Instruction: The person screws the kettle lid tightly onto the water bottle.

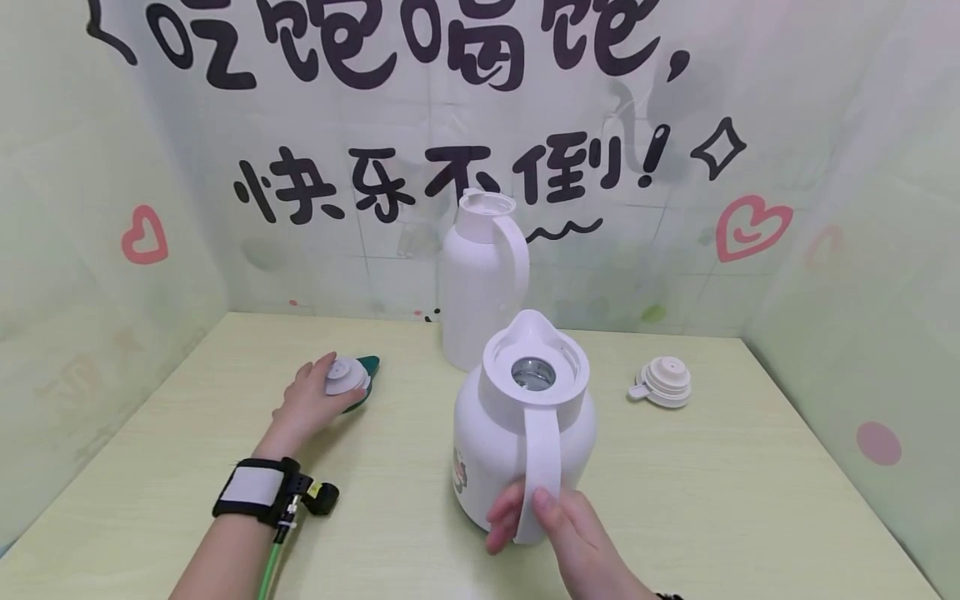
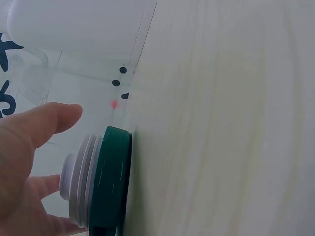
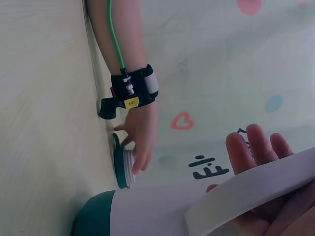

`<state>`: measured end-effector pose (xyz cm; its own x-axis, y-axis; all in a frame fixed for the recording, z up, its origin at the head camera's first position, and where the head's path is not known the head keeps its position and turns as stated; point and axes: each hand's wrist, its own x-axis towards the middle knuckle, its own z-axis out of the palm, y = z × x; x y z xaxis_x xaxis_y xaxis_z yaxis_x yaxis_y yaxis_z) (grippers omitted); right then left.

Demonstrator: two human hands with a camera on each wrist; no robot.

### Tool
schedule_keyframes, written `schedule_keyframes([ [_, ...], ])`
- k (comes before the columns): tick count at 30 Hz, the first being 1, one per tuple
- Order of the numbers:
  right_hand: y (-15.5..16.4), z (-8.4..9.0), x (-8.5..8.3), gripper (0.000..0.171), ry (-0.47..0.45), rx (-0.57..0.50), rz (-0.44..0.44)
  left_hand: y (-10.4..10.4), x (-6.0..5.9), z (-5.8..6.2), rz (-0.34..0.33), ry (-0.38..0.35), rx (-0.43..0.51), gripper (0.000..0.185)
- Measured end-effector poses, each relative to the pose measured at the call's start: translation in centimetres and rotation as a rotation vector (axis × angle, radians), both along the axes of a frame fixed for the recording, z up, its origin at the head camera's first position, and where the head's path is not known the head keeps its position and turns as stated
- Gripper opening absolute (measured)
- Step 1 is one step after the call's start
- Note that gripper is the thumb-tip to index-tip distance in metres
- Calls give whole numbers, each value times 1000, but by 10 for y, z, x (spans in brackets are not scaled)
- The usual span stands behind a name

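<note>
My left hand [image 1: 309, 400] is spread around a white stepped lid with a green top [image 1: 347, 377], which lies top-down on the table. In the left wrist view, the thumb [image 2: 61, 117] stands apart from the lid [image 2: 110, 177], with other fingers behind it. A squat white vacuum jug [image 1: 487, 417] stands uncapped, its spout pointing away and its inner liner showing. My right hand [image 1: 573, 533] is at the jug's handle [image 1: 542, 454], the thumb touching it and the fingers reaching through. In the right wrist view, those fingers [image 3: 261, 142] extend loosely past the handle.
A taller white vacuum jug [image 1: 476, 283] stands behind, near the back wall. To the right lies another white stepped lid [image 1: 666, 382] with a small tab. Printed wall sheets [image 1: 337, 267] enclose the back and sides of the pale wooden table [image 1: 735, 500].
</note>
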<state>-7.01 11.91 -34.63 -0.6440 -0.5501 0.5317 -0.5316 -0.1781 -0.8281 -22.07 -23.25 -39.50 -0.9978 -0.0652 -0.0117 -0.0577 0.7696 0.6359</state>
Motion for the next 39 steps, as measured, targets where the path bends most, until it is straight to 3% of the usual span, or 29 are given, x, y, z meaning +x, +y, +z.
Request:
schedule_keyframes([
  [12, 0, -8, -4, 57, -95, 9, 101, 1, -2, -3, 19, 8, -5, 83],
  [20, -1, -13, -8, 66, -102, 35, 119, 3, -3, -2, 24, 8, -31, 75],
  [29, 1, -13, -10, 63, -83, 48, 155, 2, -5, -3, 21, 3, -35, 75],
  [39, 0, -16, -8, 75, -78, 57, 126, 3, -4, -3, 21, -4, -34, 74],
])
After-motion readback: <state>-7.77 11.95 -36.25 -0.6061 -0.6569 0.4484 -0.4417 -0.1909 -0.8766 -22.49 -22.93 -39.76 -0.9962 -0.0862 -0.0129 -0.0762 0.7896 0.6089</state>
